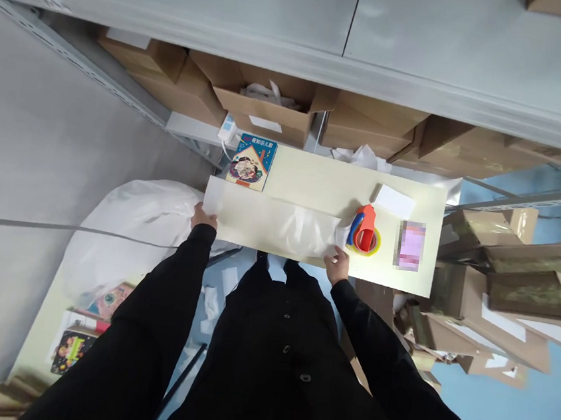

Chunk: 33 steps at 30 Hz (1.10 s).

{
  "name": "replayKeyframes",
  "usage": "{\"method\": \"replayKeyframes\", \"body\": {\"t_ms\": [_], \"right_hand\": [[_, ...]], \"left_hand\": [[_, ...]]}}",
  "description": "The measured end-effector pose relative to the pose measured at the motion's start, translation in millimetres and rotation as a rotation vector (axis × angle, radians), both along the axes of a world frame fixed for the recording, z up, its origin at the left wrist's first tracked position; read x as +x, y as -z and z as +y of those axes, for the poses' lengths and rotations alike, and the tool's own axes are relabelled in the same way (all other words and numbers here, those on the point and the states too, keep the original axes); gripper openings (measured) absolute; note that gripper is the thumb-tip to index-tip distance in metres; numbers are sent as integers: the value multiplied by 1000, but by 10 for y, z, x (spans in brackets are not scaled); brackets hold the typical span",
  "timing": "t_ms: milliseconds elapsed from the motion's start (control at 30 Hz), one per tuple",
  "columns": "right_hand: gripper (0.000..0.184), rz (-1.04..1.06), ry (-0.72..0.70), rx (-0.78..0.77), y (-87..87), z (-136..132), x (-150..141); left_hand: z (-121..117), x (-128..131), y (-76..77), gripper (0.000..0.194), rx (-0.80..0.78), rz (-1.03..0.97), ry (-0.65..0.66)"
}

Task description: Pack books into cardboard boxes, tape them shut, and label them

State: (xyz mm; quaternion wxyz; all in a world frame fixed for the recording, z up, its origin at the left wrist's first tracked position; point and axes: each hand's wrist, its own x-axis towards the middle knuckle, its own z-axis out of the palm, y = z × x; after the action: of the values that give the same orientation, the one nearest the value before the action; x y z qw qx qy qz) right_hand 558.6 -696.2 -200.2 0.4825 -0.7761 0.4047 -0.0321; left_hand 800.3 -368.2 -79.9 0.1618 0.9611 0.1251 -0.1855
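Grey shelving (219, 26) towering behind cream table (314, 173); white sheet (260, 216) stretched along table's near side, book (253, 160) behind, tape dispenser (365, 229) beside right end. Left hand (204, 217) gripping sheet's left end, right hand (337, 266) pinching near right corner!

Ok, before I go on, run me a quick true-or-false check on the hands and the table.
1. The left hand is at the white sheet's left end. True.
2. The right hand is gripping the tape dispenser. False: it is at the sheet's near right corner.
3. The blue-covered book lies beyond the sheet, toward the left. True.
4. The white rectangular item lies between the hands. False: it lies beyond the dispenser, toward the right.
5. Cardboard boxes are piled right of the table. True.
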Motion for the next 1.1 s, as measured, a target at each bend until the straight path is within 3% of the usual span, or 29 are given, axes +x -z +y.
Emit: {"method": "replayKeyframes", "body": {"t_ms": [133, 233, 300, 367, 433, 500, 600, 667, 833, 933, 1000, 1100], "right_hand": [[61, -15, -126, -286, -291, 116, -70], [66, -97, -320, -400, -583, 240, 72], [66, -139, -471, -444, -689, 355, 239], [67, -119, -602, -457, -678, 488, 428], [69, -16, -626, -424, -557, 607, 602], [73, 124, -546, -362, -376, 676, 729], [71, 245, -438, -303, -147, 657, 818], [68, 273, -430, -288, -98, 599, 830], [64, 308, -398, -309, -332, 526, 909], [60, 163, -383, -344, -525, 584, 1182], [57, 11, -424, -237, -594, 672, 1506], [58, -73, -410, 133, -575, 871, 2122]], "left_hand": [[-112, 0, 91, 74, 176, 19, -182], [-265, -70, 66, 81, 334, -92, -136], [-368, -174, 52, 80, 371, -107, 73], [-447, -298, 84, 76, 318, -12, 383], [-487, -392, 166, 75, 265, 101, 621], [-483, -413, 272, 77, 245, 183, 712], [-423, -318, 407, 75, 225, 239, 714], [-377, -231, 452, 72, 196, 237, 731], [-313, -119, 401, 66, 124, 181, 729], [-298, 75, 344, 62, 13, 53, 665], [-285, 351, 354, 63, -70, -53, 564], [-264, 894, 481, 65, -159, -129, 321]]}}
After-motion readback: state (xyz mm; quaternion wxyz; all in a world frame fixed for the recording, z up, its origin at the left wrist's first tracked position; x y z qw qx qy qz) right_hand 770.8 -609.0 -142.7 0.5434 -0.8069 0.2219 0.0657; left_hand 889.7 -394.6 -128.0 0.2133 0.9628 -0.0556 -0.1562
